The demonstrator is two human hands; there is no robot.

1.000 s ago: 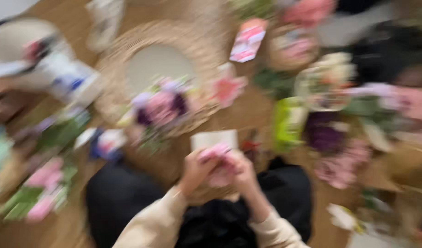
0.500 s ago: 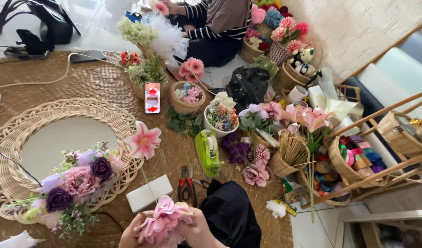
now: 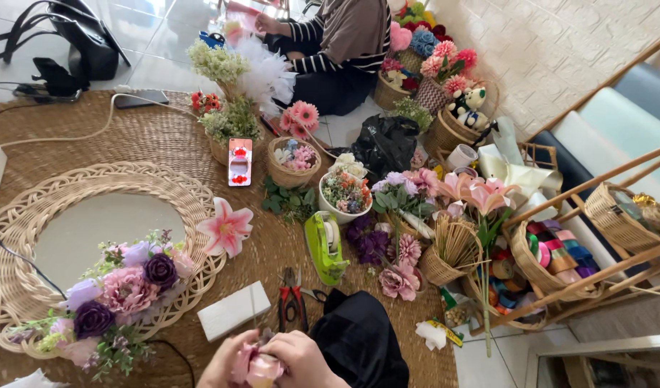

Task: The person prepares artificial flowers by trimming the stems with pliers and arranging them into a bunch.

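Both hands pinch a pink fabric flower at the woven mat's near edge.

Left hand [image 3: 225,363] and right hand [image 3: 301,359] curl closed around the soft, ruffled pink flower [image 3: 256,368]; finger grip is partly cut off by the frame, probably a pinch. White rectangular box [image 3: 234,310] and red-handled pliers [image 3: 292,298] lie just beyond. Round wicker mirror frame [image 3: 28,215] with purple and pink blooms sits left. Coarse round mat [image 3: 164,147] is crowded right, barer along its far-left edge.
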